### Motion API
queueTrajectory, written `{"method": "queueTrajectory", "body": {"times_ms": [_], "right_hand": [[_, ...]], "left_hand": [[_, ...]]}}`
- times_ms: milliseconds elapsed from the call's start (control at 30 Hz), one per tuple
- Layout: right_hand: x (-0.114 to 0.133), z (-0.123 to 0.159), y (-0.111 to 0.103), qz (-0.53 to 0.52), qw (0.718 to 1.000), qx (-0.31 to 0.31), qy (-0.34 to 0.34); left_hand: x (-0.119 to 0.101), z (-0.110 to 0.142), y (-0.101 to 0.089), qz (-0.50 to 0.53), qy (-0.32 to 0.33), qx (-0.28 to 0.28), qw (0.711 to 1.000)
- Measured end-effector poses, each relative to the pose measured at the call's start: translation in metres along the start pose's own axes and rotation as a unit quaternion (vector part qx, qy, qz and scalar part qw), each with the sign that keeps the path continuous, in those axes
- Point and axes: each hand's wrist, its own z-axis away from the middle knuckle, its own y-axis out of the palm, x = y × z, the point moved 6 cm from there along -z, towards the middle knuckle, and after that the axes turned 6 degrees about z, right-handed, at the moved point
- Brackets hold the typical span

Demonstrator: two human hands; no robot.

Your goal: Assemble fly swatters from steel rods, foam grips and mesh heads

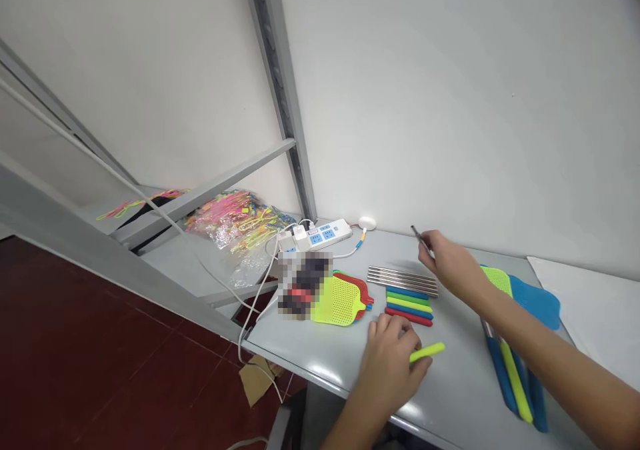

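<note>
My left hand [390, 357] is closed around a yellow-green handle [430, 351], just above the table near its front edge. Raised over the back of the table, my right hand [445, 260] grips a thin metal rod [419, 235] that points up and left. Between the hands lies a row of several metal rods [400, 279]. In front of that row are several coloured handles [409, 307] in blue, green, yellow and red. Left of them sits a stack of fly swatter heads [340, 302], yellow on top with red showing beneath.
Fly swatters with handles attached [515, 377] lie on the right, partly under my right forearm. A white sheet [590, 303] is at the far right. A power strip [325, 235] with cables stands by the metal post [283, 83]. Bagged colourful cords [235, 220] rest behind the frame.
</note>
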Motion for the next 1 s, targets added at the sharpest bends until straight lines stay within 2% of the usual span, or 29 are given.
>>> {"method": "queueTrajectory", "body": {"times_ms": [100, 167, 233, 333, 400, 533, 600, 700, 867, 933, 1000], "right_hand": [[-0.001, 0.034, -0.047, -0.151, 0.982, -0.098, 0.064], [0.003, 0.06, -0.07, -0.267, 0.947, -0.154, 0.096], [0.009, 0.087, -0.082, -0.368, 0.902, -0.193, 0.114], [0.018, 0.127, -0.084, -0.484, 0.834, -0.224, 0.138], [0.025, 0.152, -0.078, -0.529, 0.802, -0.231, 0.154], [0.046, 0.197, -0.068, -0.591, 0.76, -0.214, 0.167], [0.056, 0.216, -0.071, -0.609, 0.743, -0.221, 0.171], [0.062, 0.243, -0.092, -0.614, 0.718, -0.28, 0.171], [0.048, 0.275, -0.135, -0.599, 0.662, -0.418, 0.168], [0.041, 0.28, -0.145, -0.588, 0.655, -0.444, 0.169], [0.037, 0.28, -0.147, -0.591, 0.657, -0.438, 0.167]], "left_hand": [[-0.004, -0.003, -0.008, 0.061, 0.011, -0.031, 0.998], [-0.008, -0.003, -0.011, 0.092, 0.017, -0.038, 0.995], [-0.013, 0.0, -0.016, 0.115, 0.02, -0.048, 0.992], [-0.023, 0.01, -0.026, 0.143, 0.02, -0.082, 0.986], [-0.031, 0.022, -0.035, 0.166, 0.024, -0.115, 0.979], [-0.05, 0.054, -0.05, 0.195, 0.051, -0.162, 0.966], [-0.06, 0.067, -0.054, 0.193, 0.061, -0.164, 0.966], [-0.074, 0.078, -0.053, 0.171, 0.057, -0.124, 0.976], [-0.101, 0.078, -0.037, 0.118, 0.096, 0.022, 0.988], [-0.108, 0.077, -0.034, 0.104, 0.118, 0.051, 0.986], [-0.112, 0.077, -0.033, 0.09, 0.131, 0.065, 0.985]]}}
